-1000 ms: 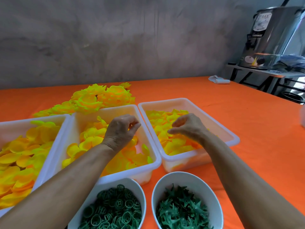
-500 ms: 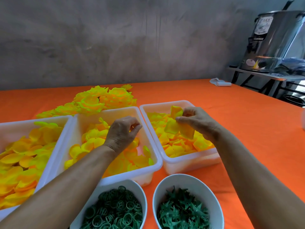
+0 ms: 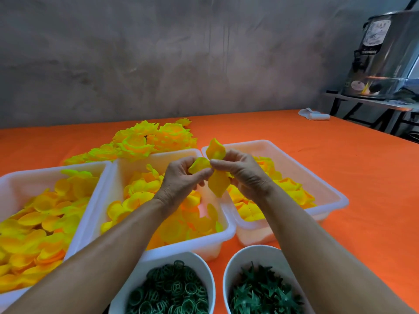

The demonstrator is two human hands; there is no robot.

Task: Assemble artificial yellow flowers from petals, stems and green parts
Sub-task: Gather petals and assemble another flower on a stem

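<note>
My left hand point(image 3: 181, 180) and my right hand point(image 3: 243, 172) meet above the gap between the middle tub point(image 3: 213, 240) and the right tub point(image 3: 335, 196). Both pinch a yellow petal piece point(image 3: 217, 182) with lobes sticking up and hanging down. All three white tubs hold loose yellow-orange petals; the left tub point(image 3: 95, 184) is the fullest. A pile of finished yellow flowers point(image 3: 145, 141) lies behind the tubs. Near me stand a bowl of green rings point(image 3: 204, 266) and a bowl of green star-shaped parts point(image 3: 231, 266).
Everything sits on an orange tablecloth point(image 3: 351, 168). A small white cloth point(image 3: 314, 114) lies at the far right edge. Beyond it a metal urn point(image 3: 385, 55) stands on a side table. A grey wall runs behind the table.
My right hand lifted a petal piece out of the right tub and moved left. My left hand rose from the middle tub to meet it, and both now hold the piece.
</note>
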